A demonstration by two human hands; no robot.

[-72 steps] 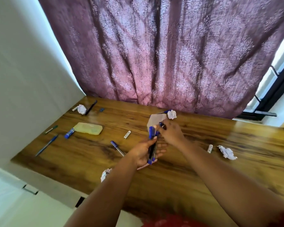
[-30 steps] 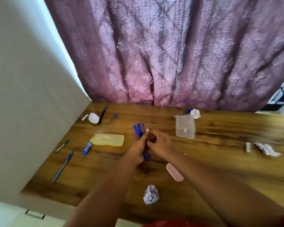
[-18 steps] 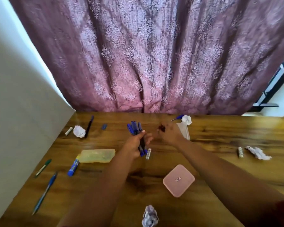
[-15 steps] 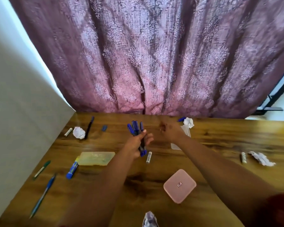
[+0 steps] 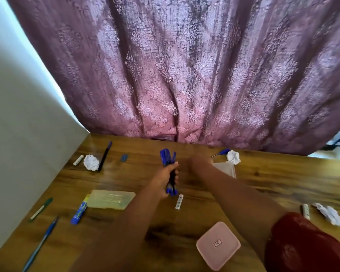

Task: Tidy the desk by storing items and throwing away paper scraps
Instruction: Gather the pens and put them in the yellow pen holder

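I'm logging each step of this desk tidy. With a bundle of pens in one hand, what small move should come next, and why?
Probably steady the clear box with the right hand, which reaches toward it. The left hand grips the pens, and the pink lid lies off, so they could drop in.

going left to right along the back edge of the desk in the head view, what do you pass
White eraser stick → crumpled paper → dark pen → small blue cap → bundle of blue pens in the left hand → blue pen → paper ball
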